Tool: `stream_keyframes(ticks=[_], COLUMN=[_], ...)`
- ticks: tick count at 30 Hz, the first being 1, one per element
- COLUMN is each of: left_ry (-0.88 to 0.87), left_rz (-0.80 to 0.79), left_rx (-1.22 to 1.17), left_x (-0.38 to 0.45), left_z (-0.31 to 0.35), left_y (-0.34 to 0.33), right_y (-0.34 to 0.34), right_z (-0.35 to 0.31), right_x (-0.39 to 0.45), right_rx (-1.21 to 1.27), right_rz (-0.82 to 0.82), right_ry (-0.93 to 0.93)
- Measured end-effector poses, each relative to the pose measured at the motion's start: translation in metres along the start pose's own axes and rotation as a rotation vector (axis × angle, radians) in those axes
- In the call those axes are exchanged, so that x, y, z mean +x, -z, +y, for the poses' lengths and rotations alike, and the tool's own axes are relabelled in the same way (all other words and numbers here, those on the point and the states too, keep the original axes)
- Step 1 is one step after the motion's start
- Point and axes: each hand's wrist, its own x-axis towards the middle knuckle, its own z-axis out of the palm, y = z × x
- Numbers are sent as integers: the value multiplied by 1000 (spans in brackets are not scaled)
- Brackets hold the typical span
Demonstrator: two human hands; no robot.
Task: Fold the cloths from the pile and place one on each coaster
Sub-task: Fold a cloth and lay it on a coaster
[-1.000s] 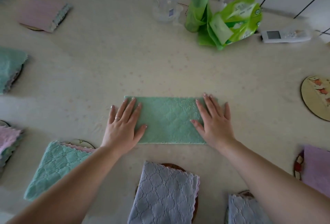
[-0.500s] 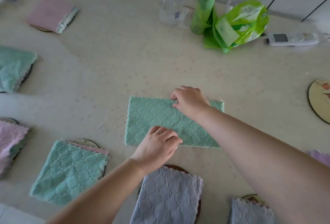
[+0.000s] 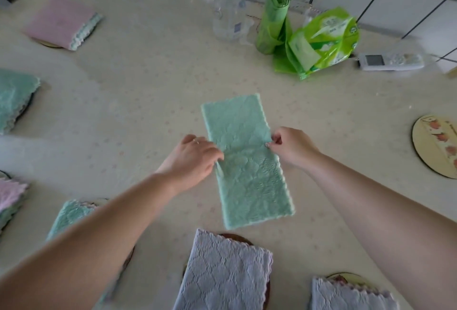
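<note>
A mint-green cloth (image 3: 243,136), folded into a long strip, lies mid-table with its length running away from me. My left hand (image 3: 195,158) pinches its left edge near the middle. My right hand (image 3: 290,147) pinches the right edge opposite. A bare round coaster (image 3: 430,146) with a fruit print sits at the far right. Folded cloths lie on other coasters: a grey one (image 3: 222,275) in front, another grey one (image 3: 346,297) at the lower right, a green one (image 3: 71,218) at the lower left, a pink one (image 3: 61,22) at the far left.
At the back stand a clear bottle (image 3: 227,12) with a blue cap, a green bag roll (image 3: 272,20), a green wipes packet (image 3: 321,40) and a white remote (image 3: 390,61). A green cloth (image 3: 14,97) and a pink-green stack (image 3: 10,201) lie at the left edge.
The strip has been turned a quarter turn, from lying crosswise to lying lengthwise. Both hands went from pressing flat on its ends to pinching its long edges at the middle.
</note>
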Motion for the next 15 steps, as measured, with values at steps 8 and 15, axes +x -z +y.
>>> stream_keyframes(ticks=[8, 15], left_ry=[-207, -468], left_rz=[-93, -169], left_rx=[164, 174], left_x=[35, -16], left_z=[-13, -18], left_y=[11, -2], right_y=[-11, -34], right_z=[33, 55], right_x=[-37, -63], right_rx=[220, -344], right_rz=[227, 171], right_ry=[16, 789])
